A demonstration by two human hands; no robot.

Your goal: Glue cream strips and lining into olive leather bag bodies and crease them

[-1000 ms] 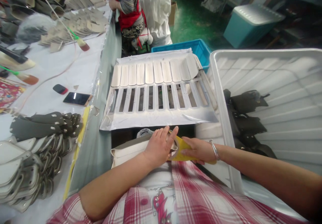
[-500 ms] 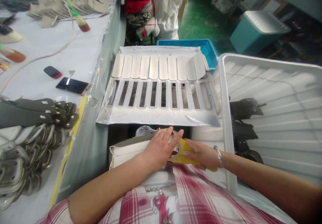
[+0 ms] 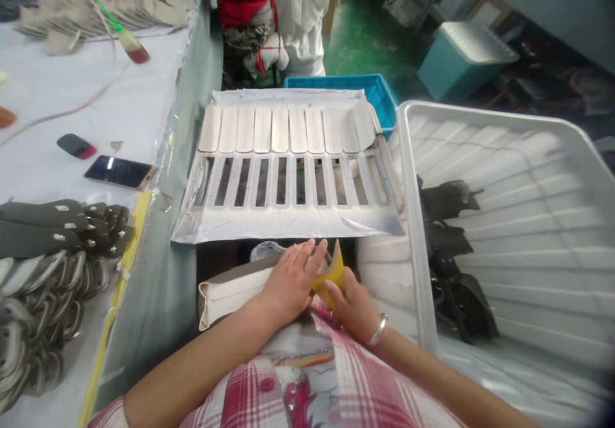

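Observation:
My right hand (image 3: 356, 306) grips a bent yellow piece (image 3: 337, 273), thumb on its near face; its exact kind I cannot make out. Beside it, my left hand (image 3: 289, 280) lies with fingers stretched over a cream-and-dark folded piece (image 3: 229, 295) at my lap. The left fingertips come close to the yellow piece; whether they touch it is hard to see. Just beyond both hands stands a white slotted rack (image 3: 283, 228), with a row of cream strips (image 3: 280, 131) along its far part.
A large white bin (image 3: 417, 223) with dark pieces (image 3: 461, 300) stands at my right. On the left table lie a phone (image 3: 119, 170), stacked dark parts (image 3: 43, 223) and a green-handled brush (image 3: 125, 38). A blue crate (image 3: 384, 91) and a person in a red apron (image 3: 243, 8) are behind the rack.
My right hand has swung inward and turned the yellow piece more upright, so its curved edge shows. The left hand remains on the cream-and-dark piece. The view has shifted slightly right.

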